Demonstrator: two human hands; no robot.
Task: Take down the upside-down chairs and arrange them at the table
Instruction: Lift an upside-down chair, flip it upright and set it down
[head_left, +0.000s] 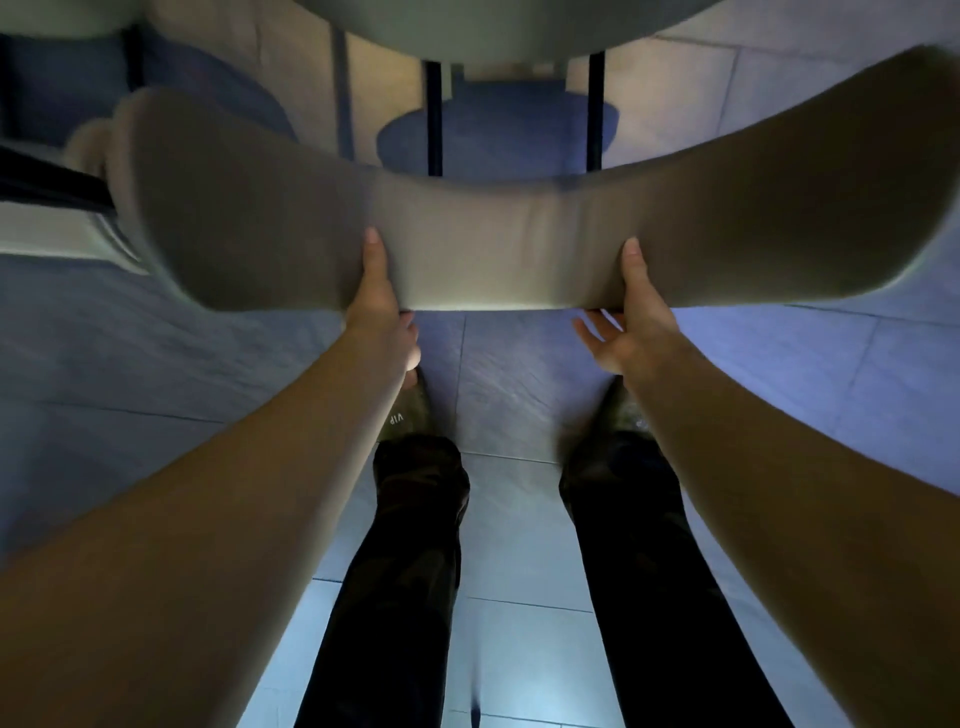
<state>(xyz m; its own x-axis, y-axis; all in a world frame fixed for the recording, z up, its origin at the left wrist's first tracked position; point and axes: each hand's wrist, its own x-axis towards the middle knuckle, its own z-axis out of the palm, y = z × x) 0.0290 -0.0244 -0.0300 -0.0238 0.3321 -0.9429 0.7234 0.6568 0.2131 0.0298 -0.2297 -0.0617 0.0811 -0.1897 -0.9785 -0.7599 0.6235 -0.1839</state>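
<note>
Where it curves — both hands (382, 306) on padded beige backrest (493, 244).

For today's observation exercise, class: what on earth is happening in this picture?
A person stands on a tiled floor and grips the curved beige backrest of a chair with both hands. The left hand and right hand each have a thumb on top, fingers underneath. The chair's dark legs show beyond, near the table.

Both forearms bare, no sleeves showing. Dark trousers (415, 571), baggy at the ankle. Olive-green slippers (410, 410), the left one printed "VIP" in pale letters.
</note>
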